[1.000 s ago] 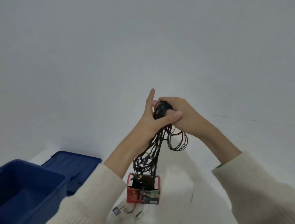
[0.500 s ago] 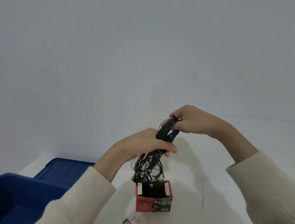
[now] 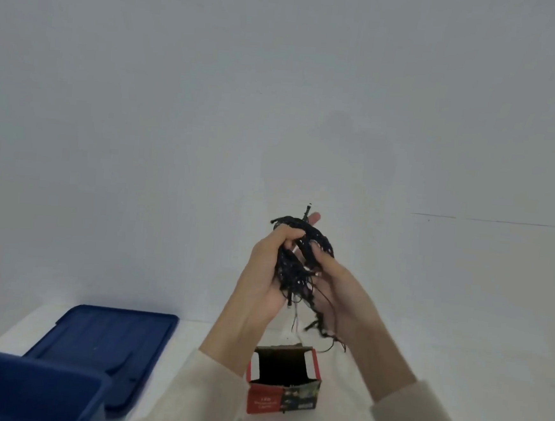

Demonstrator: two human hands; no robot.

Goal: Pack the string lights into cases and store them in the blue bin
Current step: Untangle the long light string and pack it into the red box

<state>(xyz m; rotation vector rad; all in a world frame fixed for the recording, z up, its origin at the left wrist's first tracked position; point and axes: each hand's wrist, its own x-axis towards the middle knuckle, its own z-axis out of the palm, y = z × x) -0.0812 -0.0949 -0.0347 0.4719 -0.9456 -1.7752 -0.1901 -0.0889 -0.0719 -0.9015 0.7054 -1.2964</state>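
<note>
Black string lights (image 3: 298,268) hang bunched above the open red case (image 3: 280,388). My left hand (image 3: 261,275) and right hand (image 3: 341,293) grip them with curled fingers (image 3: 286,233). I judge casing and binning are not yet done.

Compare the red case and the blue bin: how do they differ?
The red case is small, printed cardboard; the blue bin is far larger, plain plastic. The case stands near the centre; the bin sits at the lower left, cut off by the frame. Both are open on top.
</note>
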